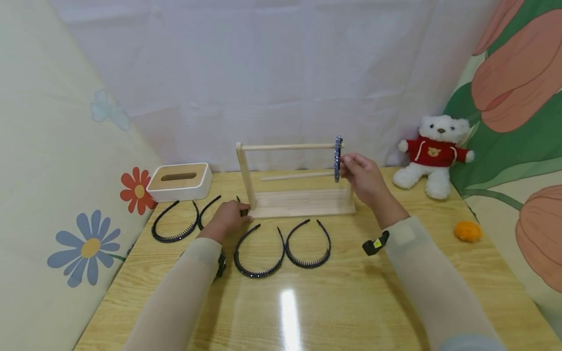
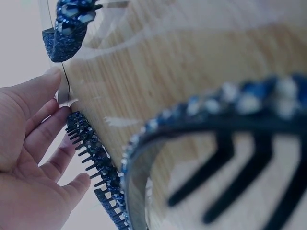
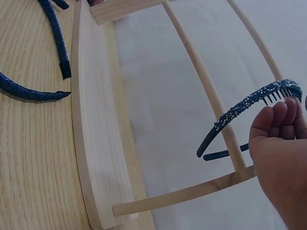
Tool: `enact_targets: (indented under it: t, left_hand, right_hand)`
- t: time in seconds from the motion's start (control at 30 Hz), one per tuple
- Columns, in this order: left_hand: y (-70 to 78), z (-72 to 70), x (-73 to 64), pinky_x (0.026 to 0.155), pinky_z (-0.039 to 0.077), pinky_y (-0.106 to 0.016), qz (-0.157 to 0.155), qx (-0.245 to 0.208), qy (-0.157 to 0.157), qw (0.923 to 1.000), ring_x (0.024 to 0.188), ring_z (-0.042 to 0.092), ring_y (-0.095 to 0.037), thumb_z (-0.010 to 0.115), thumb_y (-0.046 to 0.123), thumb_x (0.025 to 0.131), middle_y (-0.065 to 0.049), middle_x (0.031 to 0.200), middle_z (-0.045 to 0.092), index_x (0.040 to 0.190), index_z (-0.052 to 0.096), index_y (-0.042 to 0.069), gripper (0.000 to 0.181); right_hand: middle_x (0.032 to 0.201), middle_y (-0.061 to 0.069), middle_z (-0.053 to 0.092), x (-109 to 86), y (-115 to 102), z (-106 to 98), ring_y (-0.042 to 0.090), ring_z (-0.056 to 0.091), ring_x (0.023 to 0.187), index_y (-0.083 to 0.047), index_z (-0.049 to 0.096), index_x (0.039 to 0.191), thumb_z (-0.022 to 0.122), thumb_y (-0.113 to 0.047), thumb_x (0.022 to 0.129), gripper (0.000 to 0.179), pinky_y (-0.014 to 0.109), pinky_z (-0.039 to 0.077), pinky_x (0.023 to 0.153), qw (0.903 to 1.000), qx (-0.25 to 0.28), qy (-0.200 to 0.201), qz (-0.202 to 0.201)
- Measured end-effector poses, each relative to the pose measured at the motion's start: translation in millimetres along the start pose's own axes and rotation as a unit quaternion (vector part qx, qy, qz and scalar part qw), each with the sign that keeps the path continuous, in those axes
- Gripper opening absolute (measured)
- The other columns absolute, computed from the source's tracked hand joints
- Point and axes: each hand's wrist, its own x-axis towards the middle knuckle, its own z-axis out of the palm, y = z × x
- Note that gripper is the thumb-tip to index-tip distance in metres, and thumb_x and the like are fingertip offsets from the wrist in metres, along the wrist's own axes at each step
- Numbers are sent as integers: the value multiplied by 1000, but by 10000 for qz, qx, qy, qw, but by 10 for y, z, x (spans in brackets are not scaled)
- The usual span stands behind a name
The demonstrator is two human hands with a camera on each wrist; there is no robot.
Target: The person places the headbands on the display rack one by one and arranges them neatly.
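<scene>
A wooden rack (image 1: 303, 210) with a flat base, end posts and two rods stands mid-table. My right hand (image 1: 362, 178) pinches a dark blue rhinestone headband (image 1: 337, 160) at the rack's right end. Seen edge-on in the head view, the headband crosses the upper rod (image 1: 290, 146); in the right wrist view its open ends straddle the lower rod (image 3: 199, 72). At the base's front left corner, my left hand (image 1: 228, 220) grips the edge between thumb and fingers. Beside that hand, a toothed headband (image 2: 96, 151) shows in the left wrist view.
Several headbands lie in front, including one at left (image 1: 173, 239) and two near the middle, the nearer (image 1: 259, 274) and the righthand one (image 1: 309, 264). A white tissue box (image 1: 199, 187) sits back left. A teddy bear (image 1: 432, 156) and an orange object (image 1: 467, 231) are right.
</scene>
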Motion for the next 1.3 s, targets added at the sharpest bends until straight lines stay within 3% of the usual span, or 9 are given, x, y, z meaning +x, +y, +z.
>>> enact_targets:
  t: [0.27, 0.4, 0.47, 0.67, 0.77, 0.93, 1.07, 1.2, 1.3]
  left_hand:
    - [-3, -26, -21, 118, 50, -58, -24, -31, -8, 10000, 140, 58, -48, 72, 21, 107, -31, 151, 61, 151, 63, 1, 49]
    - [-1, -11, -24, 121, 48, -58, -33, -100, -34, 9999, 143, 56, -49, 72, 21, 107, -29, 153, 60, 151, 62, 1, 49]
    - [-2, -1, -19, 122, 47, -58, -39, -149, -35, 9999, 144, 56, -49, 72, 21, 107, -29, 154, 60, 151, 62, 1, 49]
    - [-13, 16, -18, 123, 46, -59, -31, -152, -7, 9999, 145, 55, -49, 71, 22, 108, -29, 155, 59, 152, 61, 2, 50]
    - [-18, 3, -32, 122, 46, -60, -53, -140, 15, 9999, 145, 54, -49, 71, 22, 108, -29, 155, 59, 153, 61, 3, 50]
    - [-32, -14, -45, 121, 47, -60, -43, -100, 58, 9999, 145, 54, -49, 71, 21, 108, -30, 155, 58, 153, 61, 2, 49]
    - [-51, -2, -27, 121, 48, -60, -43, -149, 30, 9999, 145, 54, -49, 72, 22, 108, -29, 156, 58, 153, 61, 3, 50]
    - [-54, 7, -17, 120, 48, -59, -57, -232, -10, 9997, 145, 55, -48, 72, 22, 108, -28, 156, 59, 153, 61, 4, 50]
    - [-46, 11, -16, 120, 49, -59, -72, -254, -17, 9996, 145, 55, -47, 71, 22, 108, -27, 156, 59, 153, 61, 4, 50]
  right_hand:
    - [93, -4, 67, -17, 28, -10, 11, 61, 89, -11, 71, 103, 50, -9, 116, 25, 22, 56, 84, 9999, -132, 67, 47]
    - [98, 2, 66, -78, 27, -84, 16, 60, 94, 0, 70, 119, 56, -20, 116, 25, 25, 56, 85, 9905, -1331, 346, -68]
    - [100, 7, 66, -143, 25, -142, 18, 60, 94, 3, 69, 124, 59, -27, 115, 33, 25, 56, 84, 9709, -2295, 616, -309]
    - [105, 19, 71, -396, 110, -369, 27, 65, 95, 3, 71, 122, 63, -26, 109, 33, 34, 52, 85, 8782, -4478, 1371, -973]
    - [114, 23, 71, -469, 224, -499, 37, 69, 104, 6, 68, 130, 65, -24, 107, 38, 48, 57, 93, 8630, -4882, 1144, -626]
    - [143, 30, 64, -508, 428, -663, 47, 64, 129, 7, 52, 155, 67, -28, 110, 58, 61, 56, 107, 8375, -5449, -23, 410]
    - [146, 33, 62, -468, 566, -697, 49, 62, 132, 9, 51, 156, 71, -26, 108, 62, 62, 53, 111, 8132, -5763, -532, 605]
    - [141, 34, 65, -419, 680, -704, 50, 62, 133, 10, 56, 151, 72, -23, 107, 58, 62, 52, 115, 8130, -5762, -607, 582]
    - [140, 34, 67, -391, 762, -713, 50, 63, 133, 10, 57, 150, 74, -22, 105, 57, 61, 52, 115, 8265, -5576, -535, 557]
